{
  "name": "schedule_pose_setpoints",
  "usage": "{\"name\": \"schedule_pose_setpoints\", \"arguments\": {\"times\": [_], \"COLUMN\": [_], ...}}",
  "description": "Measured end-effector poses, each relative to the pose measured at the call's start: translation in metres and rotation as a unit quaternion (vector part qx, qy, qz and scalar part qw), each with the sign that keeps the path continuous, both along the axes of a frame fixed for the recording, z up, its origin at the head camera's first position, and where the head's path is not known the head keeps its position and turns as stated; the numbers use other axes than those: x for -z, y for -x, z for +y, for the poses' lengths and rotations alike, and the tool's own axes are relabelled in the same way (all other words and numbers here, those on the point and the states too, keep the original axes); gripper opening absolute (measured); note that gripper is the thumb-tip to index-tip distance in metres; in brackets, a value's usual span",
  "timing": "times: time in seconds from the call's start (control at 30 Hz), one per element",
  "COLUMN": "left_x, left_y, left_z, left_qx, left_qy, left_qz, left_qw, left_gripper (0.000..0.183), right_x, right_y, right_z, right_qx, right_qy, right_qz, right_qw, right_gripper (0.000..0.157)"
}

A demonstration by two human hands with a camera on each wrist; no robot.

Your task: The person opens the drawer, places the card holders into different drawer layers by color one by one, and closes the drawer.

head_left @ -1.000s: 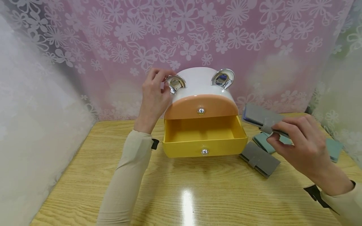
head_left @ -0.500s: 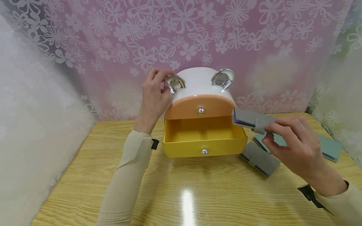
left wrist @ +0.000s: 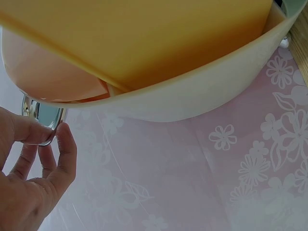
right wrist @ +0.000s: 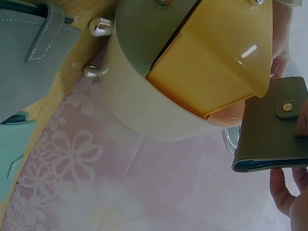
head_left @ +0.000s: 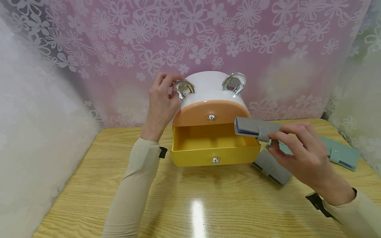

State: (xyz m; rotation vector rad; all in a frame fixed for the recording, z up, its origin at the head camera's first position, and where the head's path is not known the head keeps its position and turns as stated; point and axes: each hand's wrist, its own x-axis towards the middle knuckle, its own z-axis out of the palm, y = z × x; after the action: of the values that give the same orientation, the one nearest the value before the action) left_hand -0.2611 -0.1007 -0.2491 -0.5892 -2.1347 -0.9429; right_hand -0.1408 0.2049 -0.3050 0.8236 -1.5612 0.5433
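Note:
A white storage box (head_left: 209,81) with silver ear-shaped handles stands at the back of the table. Its yellow drawer (head_left: 193,157) is pulled out, with bare yellow floor showing inside; the orange drawer (head_left: 193,115) above is closed. My left hand (head_left: 162,104) grips the left silver ear (head_left: 185,88), thumb and fingers around its rim in the left wrist view. Between thumb and fingers, my right hand (head_left: 303,155) pinches a grey wallet (head_left: 250,126) by its strap end. The wallet's far end overlaps the drawer's right side in the head view. Its snap strap (right wrist: 291,108) is fastened.
Right of the box, another grey wallet (head_left: 274,170) lies on the wooden table (head_left: 178,201). A teal wallet (head_left: 342,153) lies farther right, and a second teal one (head_left: 284,148) is partly hidden behind my right hand. A pink flowered curtain (head_left: 125,89) hangs behind the box.
My right hand has carried the grey wallet leftward, from beside the box to over the drawer's right side. My left hand stays on the ear.

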Motion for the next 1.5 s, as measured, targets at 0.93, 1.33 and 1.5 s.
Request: {"name": "schedule_pose_setpoints", "arguments": {"times": [0.93, 1.33, 1.5], "left_x": [0.000, -0.001, -0.001], "left_y": [0.000, 0.000, 0.001], "left_z": [0.000, -0.001, -0.001], "left_qx": [-0.004, 0.000, 0.000], "left_qy": [0.006, 0.000, 0.002], "left_qz": [-0.004, -0.002, -0.003], "left_qw": [1.0000, 1.0000, 1.0000], "left_gripper": [0.030, 0.030, 0.031], "right_x": [-0.001, -0.007, -0.008], "right_y": [0.005, 0.004, 0.004], "right_z": [-0.017, -0.033, -0.038], "right_qx": [0.005, 0.028, 0.039], "right_qy": [-0.122, -0.199, -0.224], "right_qz": [-0.042, -0.061, -0.080], "right_qw": [0.992, 0.978, 0.971], "right_gripper": [0.027, 0.029, 0.033]}}
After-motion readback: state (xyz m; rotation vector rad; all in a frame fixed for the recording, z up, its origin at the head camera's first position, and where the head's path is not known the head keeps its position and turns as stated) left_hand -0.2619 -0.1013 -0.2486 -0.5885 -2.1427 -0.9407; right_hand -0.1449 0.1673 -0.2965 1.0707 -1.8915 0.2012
